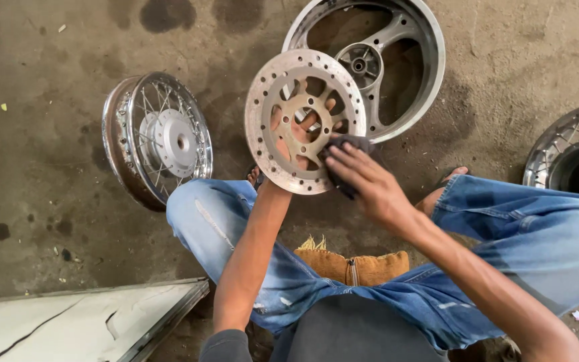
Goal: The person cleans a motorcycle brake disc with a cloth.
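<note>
A: Starting lower left of the frame, there's a pale flat panel point(82, 322) with a crack in it, lying on the stained concrete floor point(35, 134). Above it, middle left, a spoked wheel point(159, 137) lies tilted, well apart from the person's knee.

B: And the disc?

A: The brake disc point(305, 121) is held up on edge, centre of the frame, just above the knees. The left hand point(299, 134) is behind it; I see fingers poking through the cutouts, so it looks curled around the spokes from the back, though the full grip is hidden. The right hand point(363, 177) has its fingers spread flat, pressing a dark cloth point(346, 167) against the disc's lower right rim.

B: Anything likely to go wrong?

A: I'd guess the disc could twist or slip, since only 1 hand carries it while the other pushes sideways. Fingers through those cutouts could get pinched.

B: Room to move?

A: Tight behind: the alloy rim point(383, 60) lies just beyond the disc, upper centre. Far right, another spoked wheel point(571, 154) sits at the frame's edge. Open floor is mostly upper left.
</note>
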